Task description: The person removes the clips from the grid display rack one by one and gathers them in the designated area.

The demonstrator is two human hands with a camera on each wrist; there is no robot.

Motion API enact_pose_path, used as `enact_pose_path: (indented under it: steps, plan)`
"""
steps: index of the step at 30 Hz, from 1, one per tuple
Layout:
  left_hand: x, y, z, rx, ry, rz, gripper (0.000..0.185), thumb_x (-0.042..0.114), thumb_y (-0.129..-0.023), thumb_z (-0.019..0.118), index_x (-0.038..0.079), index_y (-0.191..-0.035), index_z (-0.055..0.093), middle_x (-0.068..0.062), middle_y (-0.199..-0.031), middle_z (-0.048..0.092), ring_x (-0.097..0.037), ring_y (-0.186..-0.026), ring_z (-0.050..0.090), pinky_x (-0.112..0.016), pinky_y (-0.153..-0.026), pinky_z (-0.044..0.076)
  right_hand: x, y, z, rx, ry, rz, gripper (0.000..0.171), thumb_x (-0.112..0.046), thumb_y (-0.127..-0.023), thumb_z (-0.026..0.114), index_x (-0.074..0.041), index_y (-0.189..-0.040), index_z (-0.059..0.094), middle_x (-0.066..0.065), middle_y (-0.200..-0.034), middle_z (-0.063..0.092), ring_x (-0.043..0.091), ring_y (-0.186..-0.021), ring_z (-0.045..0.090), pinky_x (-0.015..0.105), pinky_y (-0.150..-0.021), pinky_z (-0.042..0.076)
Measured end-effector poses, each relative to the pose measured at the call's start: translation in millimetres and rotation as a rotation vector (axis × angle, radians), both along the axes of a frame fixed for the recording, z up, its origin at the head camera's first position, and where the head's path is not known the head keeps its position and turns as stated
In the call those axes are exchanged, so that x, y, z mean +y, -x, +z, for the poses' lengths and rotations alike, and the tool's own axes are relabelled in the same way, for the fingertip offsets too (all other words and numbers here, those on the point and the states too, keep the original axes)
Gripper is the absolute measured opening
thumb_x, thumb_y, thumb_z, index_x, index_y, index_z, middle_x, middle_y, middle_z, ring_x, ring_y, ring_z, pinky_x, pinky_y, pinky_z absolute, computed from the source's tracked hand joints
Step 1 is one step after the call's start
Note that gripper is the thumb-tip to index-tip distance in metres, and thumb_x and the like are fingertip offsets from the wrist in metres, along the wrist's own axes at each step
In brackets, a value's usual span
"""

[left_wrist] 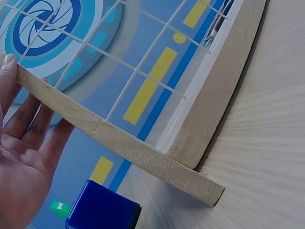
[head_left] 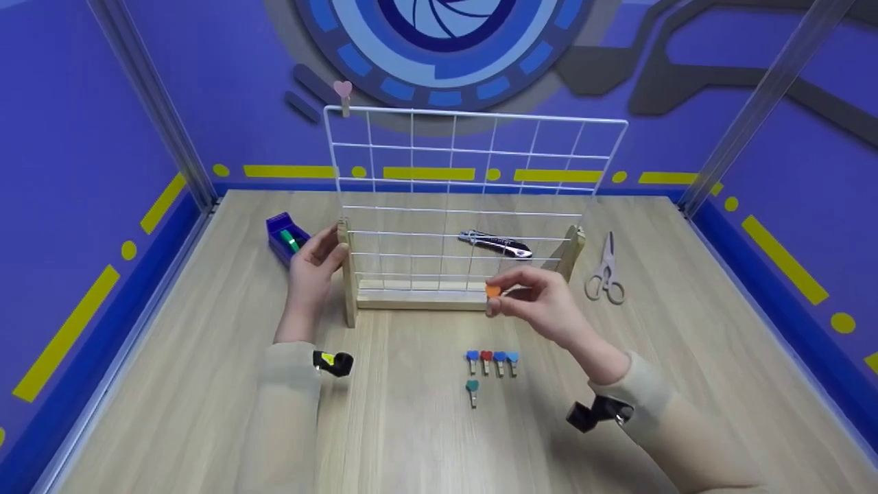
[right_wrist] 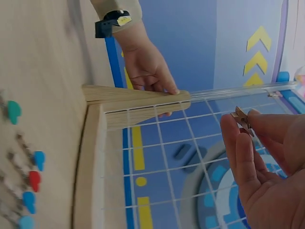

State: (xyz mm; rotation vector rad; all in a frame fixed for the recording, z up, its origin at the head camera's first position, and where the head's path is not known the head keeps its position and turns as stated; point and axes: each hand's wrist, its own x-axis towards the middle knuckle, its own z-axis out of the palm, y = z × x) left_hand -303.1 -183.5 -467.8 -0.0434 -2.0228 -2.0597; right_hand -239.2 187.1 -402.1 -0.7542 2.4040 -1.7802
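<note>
Centrally on the pale wood-grain table [head_left: 686,357] stands a white wire grid rack [head_left: 473,192], thin square mesh set in a plain wooden base with two slanted side posts; no readable writing or brand anywhere on it. Against the rack's left post [head_left: 345,261] rests the left hand [head_left: 312,271], fingers straight and held together along the wood, thumb on the near face, curled round nothing. Just in front of the rack's lower mesh, toward its right half, hovers the right hand [head_left: 542,302], thumb and fingertips pinching a small wooden clothespin with an orange heart top [head_left: 492,291]; in the right wrist view the peg's wooden tail [right_wrist: 242,119] shows between thumb and forefinger, clear of the wires. Near the rack's front edge, on open tabletop, lies a row of four more heart pegs [head_left: 492,361], blue, red, blue, blue, with a teal peg [head_left: 472,391] just below them. Clipped to the rack's top left corner sits a pink heart peg [head_left: 342,92]. Left of the rack, beside the left hand, a blue plastic box [head_left: 285,237] with a green item inside. Behind the mesh lies a dark utility knife [head_left: 495,243]; right of the right post, pale-handled scissors [head_left: 605,271]. Wide bare tabletop at the near and right sides, bounded by blue walls with yellow dashes.
</note>
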Motion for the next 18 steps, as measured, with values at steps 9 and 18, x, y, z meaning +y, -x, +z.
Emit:
enact_pose_path:
  steps: [9, 18]
  plan:
    - [-0.1, -0.1, -0.1, 0.014, -0.011, 0.010, 0.046, 0.017, -0.103, 0.063, 0.008, -0.148, 0.055, -0.015, -0.145, 0.060, -0.008, -0.122, 0.061, -0.018, -0.096, 0.055, 12.8, -17.8, -43.2, -0.121, -0.039, -0.019, 0.027, -0.006, -0.090, 0.078, 0.003, -0.115, 0.071, 0.023, -0.103, 0.073, 0.011, -0.083, 0.074, 0.031, -0.077, 0.065]
    - [0.8, 0.8, -2.2, 0.027, -0.009, 0.009, 0.047, 0.015, -0.103, 0.063, 0.006, -0.149, 0.053, -0.017, -0.145, 0.060, -0.003, -0.119, 0.062, -0.017, -0.095, 0.055, 11.2, -39.0, -80.8, -0.352, -0.088, -0.032, 0.028, -0.004, -0.088, 0.078, 0.005, -0.114, 0.071, 0.014, -0.103, 0.072, 0.017, -0.080, 0.073, 0.036, -0.075, 0.065]
